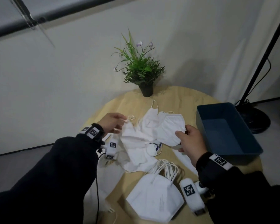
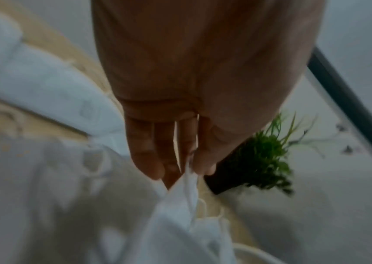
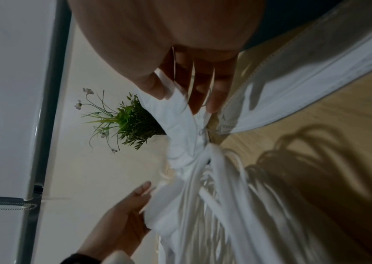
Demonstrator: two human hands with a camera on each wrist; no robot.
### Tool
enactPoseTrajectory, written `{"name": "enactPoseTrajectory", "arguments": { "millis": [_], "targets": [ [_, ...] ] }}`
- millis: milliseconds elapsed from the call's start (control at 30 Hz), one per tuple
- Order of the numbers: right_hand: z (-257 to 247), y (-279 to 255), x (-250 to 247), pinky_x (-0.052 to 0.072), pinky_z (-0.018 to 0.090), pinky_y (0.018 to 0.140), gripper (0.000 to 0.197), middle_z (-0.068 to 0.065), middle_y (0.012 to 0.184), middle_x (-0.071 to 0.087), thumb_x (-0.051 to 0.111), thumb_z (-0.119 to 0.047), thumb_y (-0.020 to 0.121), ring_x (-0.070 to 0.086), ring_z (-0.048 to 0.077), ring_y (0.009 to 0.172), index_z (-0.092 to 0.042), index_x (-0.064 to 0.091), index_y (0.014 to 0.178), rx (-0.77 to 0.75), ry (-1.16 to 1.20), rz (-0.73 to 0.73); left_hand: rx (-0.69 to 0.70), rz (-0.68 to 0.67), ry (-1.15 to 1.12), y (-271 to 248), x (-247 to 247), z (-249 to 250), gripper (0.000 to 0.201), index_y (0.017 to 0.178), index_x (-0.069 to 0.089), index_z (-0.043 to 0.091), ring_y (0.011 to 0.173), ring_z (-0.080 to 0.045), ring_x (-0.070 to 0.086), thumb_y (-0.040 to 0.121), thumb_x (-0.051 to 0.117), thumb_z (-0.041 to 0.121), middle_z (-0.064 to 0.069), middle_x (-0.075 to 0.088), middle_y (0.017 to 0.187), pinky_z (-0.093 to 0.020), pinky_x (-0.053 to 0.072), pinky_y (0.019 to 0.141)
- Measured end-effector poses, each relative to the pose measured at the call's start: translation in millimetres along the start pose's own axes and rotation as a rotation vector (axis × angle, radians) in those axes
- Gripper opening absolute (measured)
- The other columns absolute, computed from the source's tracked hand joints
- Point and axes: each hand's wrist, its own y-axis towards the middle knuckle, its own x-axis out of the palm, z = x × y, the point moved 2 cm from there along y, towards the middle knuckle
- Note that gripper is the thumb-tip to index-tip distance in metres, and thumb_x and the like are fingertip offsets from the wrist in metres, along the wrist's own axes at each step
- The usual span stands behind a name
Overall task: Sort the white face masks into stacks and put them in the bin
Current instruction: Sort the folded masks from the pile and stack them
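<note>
Early days, I'd judge: the bin point(image 1: 249, 152) is empty, one stack point(image 1: 155, 201) sits at the worktop's near edge, while the left hand point(image 1: 111, 122) pinches a mask point(image 1: 132, 136) and the right hand point(image 1: 190, 141) another mask point(image 1: 170, 130) from the pile point(image 1: 141, 157).

Loose masks point(image 1: 141, 143) piled mid-table point(image 1: 181, 97), stack point(image 1: 155, 201) at the near edge, bin point(image 1: 252, 143) along the right edge, plant point(image 1: 141, 68) at the far edge.

The left wrist view is blurred — the masks point(image 2: 44, 205) smear together; the stack point(image 1: 155, 199) hides its own count.
</note>
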Motion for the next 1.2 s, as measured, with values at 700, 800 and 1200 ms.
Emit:
{"name": "enactPoseTrajectory", "arguments": {
  "millis": [700, 800, 1200],
  "targets": [
    [3, 10, -1, 0.048, 0.028, 0.048, 0.011, 0.008, 0.103, 0.064, 0.055, -0.013, 0.094, 0.070, 0.041, 0.088, -0.020, 0.055, 0.104, 0.031, -0.019, 0.062, 0.234, -0.033, 0.820, 28, 99, 64, 0.090, 0.147, 0.045, 0.023, 0.106, -0.030, 0.062, 0.071, 0.092, 0.024, -0.011, 0.065, 0.126, -0.032, 0.046, 0.078],
    [2, 10, -4, 0.048, 0.029, 0.050, 0.010, 0.007, 0.101, 0.065, 0.056, -0.016, 0.094, 0.070, 0.038, 0.083, -0.024, 0.055, 0.098, 0.014, -0.024, 0.067, 0.303, 0.145, 0.673, 23, 68, 83, 0.053, 0.125, 0.065, 0.019, 0.105, -0.026, 0.064, 0.078, 0.087, 0.027, -0.003, 0.068, 0.111, -0.029, 0.044, 0.083],
    [-2, 6, -8, 0.048, 0.028, 0.046, 0.024, 0.005, 0.108, 0.070, 0.057, -0.010, 0.092, 0.071, 0.034, 0.084, -0.025, 0.051, 0.110, -0.018, 0.064, 0.049, 0.127, 0.277, 0.048, -58, -3, 67, 0.026, 0.109, 0.071, 0.008, 0.078, -0.020, 0.068, 0.099, 0.065, 0.032, -0.011, 0.075, 0.097, -0.032, 0.048, 0.071]
  ]
}}
